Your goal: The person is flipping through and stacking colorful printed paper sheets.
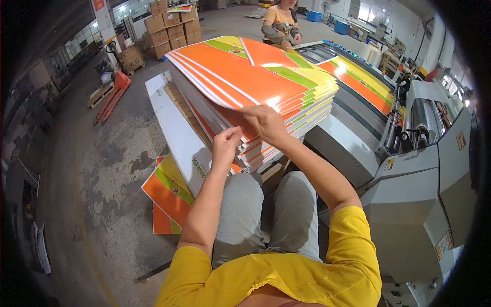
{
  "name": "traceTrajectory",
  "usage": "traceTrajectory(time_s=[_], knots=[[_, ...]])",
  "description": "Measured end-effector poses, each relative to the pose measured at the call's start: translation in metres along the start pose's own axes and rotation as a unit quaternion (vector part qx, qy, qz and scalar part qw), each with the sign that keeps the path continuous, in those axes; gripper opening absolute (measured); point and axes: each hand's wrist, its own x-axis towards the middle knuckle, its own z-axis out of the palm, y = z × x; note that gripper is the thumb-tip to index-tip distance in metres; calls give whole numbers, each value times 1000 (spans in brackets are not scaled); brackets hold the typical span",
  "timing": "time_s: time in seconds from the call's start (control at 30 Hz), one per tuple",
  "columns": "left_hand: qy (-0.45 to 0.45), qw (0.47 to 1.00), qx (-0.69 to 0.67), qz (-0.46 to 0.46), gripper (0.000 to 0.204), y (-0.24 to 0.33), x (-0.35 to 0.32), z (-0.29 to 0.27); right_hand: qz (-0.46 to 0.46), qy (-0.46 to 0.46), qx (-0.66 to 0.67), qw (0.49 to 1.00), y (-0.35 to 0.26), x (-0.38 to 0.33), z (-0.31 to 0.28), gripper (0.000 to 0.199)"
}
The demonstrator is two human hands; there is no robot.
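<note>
A tall stack of large printed sheets [215, 77] in orange, green and yellow stands in front of my knees. Its top sheets are fanned out, and their near left edges curl up above the rest. My right hand [266, 124] pinches the near edge of these raised sheets. Just left of it and lower, my left hand [226, 146] is closed by the stack's near corner. Its fingertips are turned toward the stack, so whatever they may hold is hidden. A long white printed board [176, 123] lies along the left side of the stack.
Right of the stack, a grey machine [404, 204] carries another printed sheet [358, 84] on its bed. A co-worker [281, 25] stands beyond the stack. More printed sheets [171, 192] lie low at the left. Farther off are an orange pallet jack [115, 94] and piled cartons [171, 28].
</note>
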Motion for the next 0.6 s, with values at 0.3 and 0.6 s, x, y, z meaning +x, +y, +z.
traceTrajectory(time_s=[0.3,0.6], knots=[[-12,989,-150,16,31,-4,1,-6,-4,-58,-114,992,2,-18,7,23],[11,962,-273,-5,48,-4,0,-18,45,-125,-152,979,-33,-12,1,31]])
